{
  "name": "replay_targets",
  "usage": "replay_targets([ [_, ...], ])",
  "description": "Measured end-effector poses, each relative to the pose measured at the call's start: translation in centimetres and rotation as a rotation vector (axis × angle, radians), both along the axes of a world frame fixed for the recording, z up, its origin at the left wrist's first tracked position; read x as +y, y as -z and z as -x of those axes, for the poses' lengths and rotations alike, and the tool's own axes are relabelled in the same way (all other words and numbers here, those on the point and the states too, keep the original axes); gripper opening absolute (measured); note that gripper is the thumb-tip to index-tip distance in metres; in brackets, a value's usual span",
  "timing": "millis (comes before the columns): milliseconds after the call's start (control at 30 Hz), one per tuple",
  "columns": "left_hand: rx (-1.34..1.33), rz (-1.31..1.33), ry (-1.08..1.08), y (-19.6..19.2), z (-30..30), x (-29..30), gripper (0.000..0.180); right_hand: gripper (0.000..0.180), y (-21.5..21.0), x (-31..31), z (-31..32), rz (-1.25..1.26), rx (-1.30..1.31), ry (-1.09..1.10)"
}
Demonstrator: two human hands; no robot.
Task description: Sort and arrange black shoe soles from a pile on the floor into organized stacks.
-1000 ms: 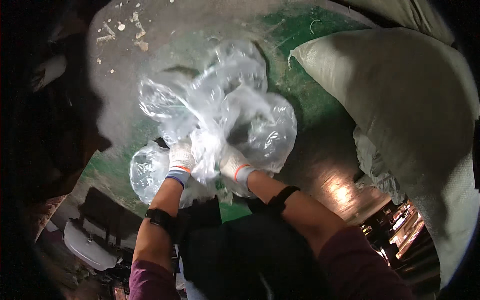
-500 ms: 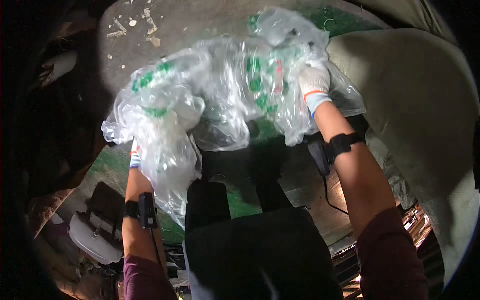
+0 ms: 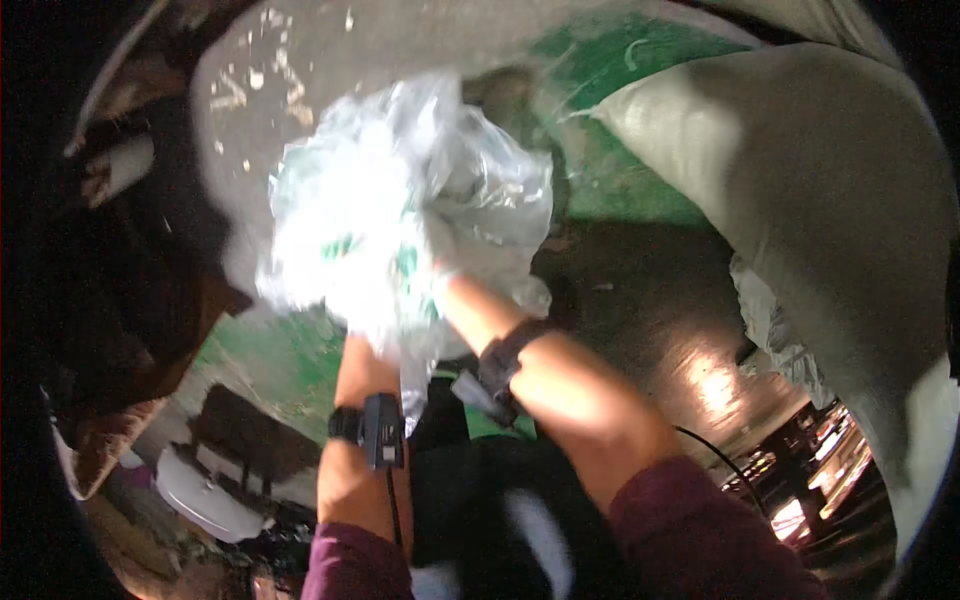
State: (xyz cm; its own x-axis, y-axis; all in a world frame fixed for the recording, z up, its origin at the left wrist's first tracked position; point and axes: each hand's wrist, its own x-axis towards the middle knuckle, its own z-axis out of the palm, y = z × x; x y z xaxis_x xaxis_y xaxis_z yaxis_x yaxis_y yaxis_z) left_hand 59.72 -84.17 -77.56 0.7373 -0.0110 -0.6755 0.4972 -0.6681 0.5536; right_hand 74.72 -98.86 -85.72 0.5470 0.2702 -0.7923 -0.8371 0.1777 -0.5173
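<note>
A crumpled bundle of clear plastic bags [image 3: 350, 200] with green print is bunched up in front of me, raised off the floor. Bright light washes out its left side. My right hand [image 3: 436, 258], in a pale glove, presses into the bundle's right side and grips it; its fingers are mostly covered by plastic. Plastic also hides my left hand, which holds the bundle from below and to the left; only that wrist and forearm show. A loose tail of plastic [image 3: 414, 385] hangs down between my forearms.
A large stuffed pale woven sack [image 3: 820, 200] lies on the right. The floor [image 3: 640, 180] is grey and worn green. Dark brown material [image 3: 130, 260] stands on the left, with a whitish curved object [image 3: 205, 495] at lower left. A black cable [image 3: 715, 450] trails from my right arm.
My right hand has swung left toward my left hand, gathering the spread plastic into one compact bundle. My left forearm has shifted right. More floor and the sack's tied corner now show.
</note>
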Motion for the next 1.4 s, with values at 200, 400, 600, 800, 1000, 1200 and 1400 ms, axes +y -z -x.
replay_targets([
  [200,0.842,-0.016,-0.165,-31.1,20.7,15.2,0.037,0.044,-32.9,12.9,6.5,-0.179,-0.046,-0.736],
  [400,0.723,-0.005,-0.219,-43.1,18.1,11.2,0.037,0.090,-49.9,7.8,13.2,0.056,-1.129,-0.965],
  [600,0.522,-0.052,-0.135,-49.6,8.1,13.3,0.036,0.078,-68.6,6.4,6.4,-0.098,-0.913,-1.198],
  [800,0.221,0.002,0.063,-58.3,-6.5,14.4,0.036,0.078,-85.3,4.9,3.1,0.093,-1.161,-1.091],
  [1000,-0.079,0.149,0.329,-71.8,-19.7,11.9,0.035,0.078,-101.7,5.5,-4.8,0.444,-1.532,-1.011],
  [1200,-0.282,0.269,0.574,-81.4,-31.2,2.1,0.034,0.085,-110.4,-2.5,-13.1,0.991,-2.125,-0.215],
  [1400,-0.335,0.275,0.776,-80.2,-42.6,-16.5,0.034,0.064,-111.4,-19.2,-21.7,0.582,-2.169,0.022],
])
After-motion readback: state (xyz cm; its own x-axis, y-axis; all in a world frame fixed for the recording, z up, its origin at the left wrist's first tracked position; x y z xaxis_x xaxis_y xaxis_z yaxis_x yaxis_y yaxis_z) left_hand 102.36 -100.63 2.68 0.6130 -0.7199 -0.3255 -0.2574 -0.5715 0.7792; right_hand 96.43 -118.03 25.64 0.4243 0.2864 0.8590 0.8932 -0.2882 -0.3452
